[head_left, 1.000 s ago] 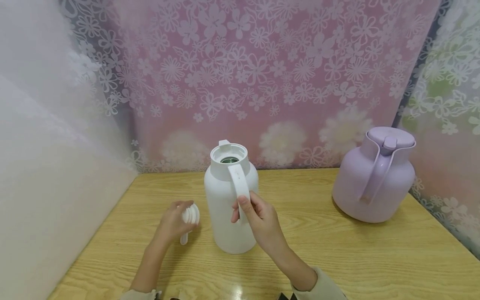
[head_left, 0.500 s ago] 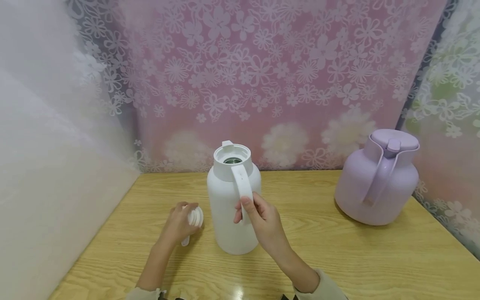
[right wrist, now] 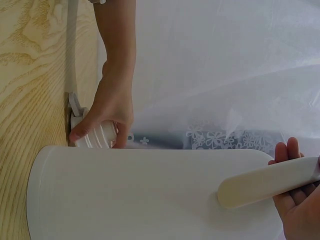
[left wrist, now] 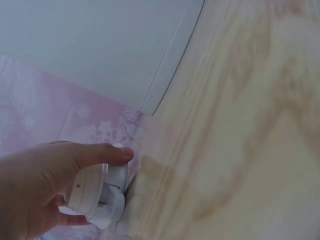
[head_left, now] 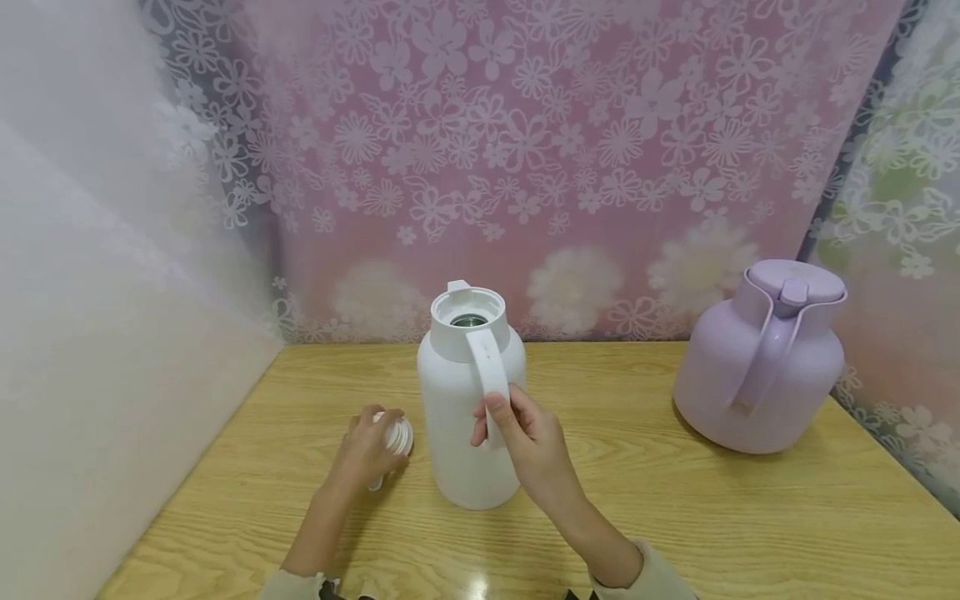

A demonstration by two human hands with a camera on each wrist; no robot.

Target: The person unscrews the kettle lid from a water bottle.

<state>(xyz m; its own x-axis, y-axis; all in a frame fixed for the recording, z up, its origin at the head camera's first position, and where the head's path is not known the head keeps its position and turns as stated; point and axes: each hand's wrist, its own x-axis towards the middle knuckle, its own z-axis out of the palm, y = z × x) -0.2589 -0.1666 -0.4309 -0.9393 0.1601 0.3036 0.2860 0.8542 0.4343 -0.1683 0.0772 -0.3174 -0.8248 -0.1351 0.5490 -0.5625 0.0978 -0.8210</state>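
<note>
A white vacuum jug (head_left: pixel 465 433) stands upright on the wooden table, its mouth uncovered and the dark inner opening showing. My right hand (head_left: pixel 538 450) grips the jug's handle (head_left: pixel 489 362), thumb on the near side and fingers curled behind. Left of the jug, low at the tabletop, my left hand (head_left: pixel 363 450) holds its white ribbed stopper lid (head_left: pixel 401 437) with the ribbed side turned toward the jug. In the left wrist view, thumb and fingers clasp the lid (left wrist: pixel 89 192) from both sides. The right wrist view shows the lid (right wrist: pixel 102 136) down by the table, its lever sticking out.
At the right of the table (head_left: pixel 615 467) stands a lilac jug (head_left: pixel 750 383) with its lid on. Behind the table hangs a pink flowered curtain (head_left: pixel 480 167). A pale wall covering (head_left: pixel 135 292) borders the left side.
My left hand has shifted slightly right and down with the lid, and the lid's lever shows less under the hand. The right hand keeps its grip on the handle. The head view has moved slightly.
</note>
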